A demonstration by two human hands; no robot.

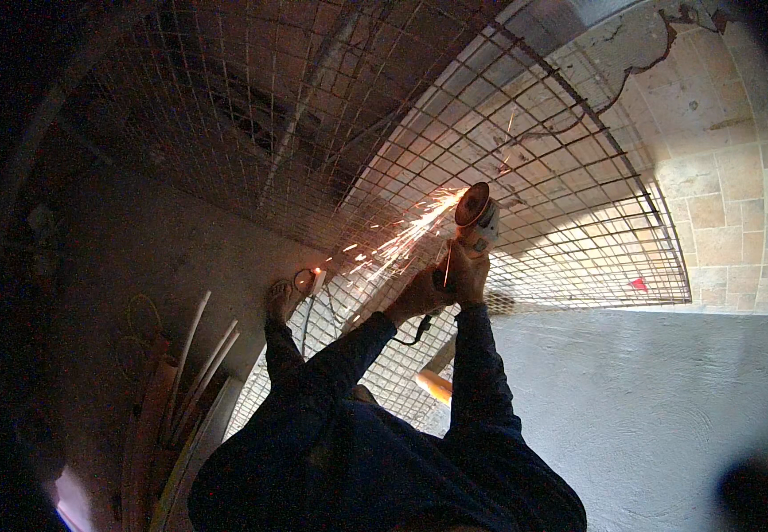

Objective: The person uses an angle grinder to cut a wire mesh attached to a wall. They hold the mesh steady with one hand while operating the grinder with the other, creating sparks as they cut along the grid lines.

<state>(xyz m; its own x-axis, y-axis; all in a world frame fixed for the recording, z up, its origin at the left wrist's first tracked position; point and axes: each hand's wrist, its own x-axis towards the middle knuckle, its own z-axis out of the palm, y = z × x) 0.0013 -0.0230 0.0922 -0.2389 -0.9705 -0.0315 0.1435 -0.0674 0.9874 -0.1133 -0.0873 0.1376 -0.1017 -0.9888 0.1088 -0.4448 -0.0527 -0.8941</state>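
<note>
An angle grinder (481, 224) is held up in front of me, its round disc (471, 205) against or very near a rusty wire mesh panel (526, 133). Bright sparks (410, 232) fly from the disc toward the lower left. My right hand (469, 273) is closed round the grinder's body. Just to its left, my left hand (421, 294) is also closed on the tool, toward its rear end. A dark cord (421, 332) hangs below the hands. The exact contact between disc and wire is lost in the glare.
More mesh (251, 390) lies below my arms, with a foot (279, 300) beside its left edge. White pipes (215, 363) lean at the lower left. A yellow-orange object (435, 386) sits near my right forearm. A rough grey surface (641, 390) and stone-patterned tiles (725, 204) are at the right.
</note>
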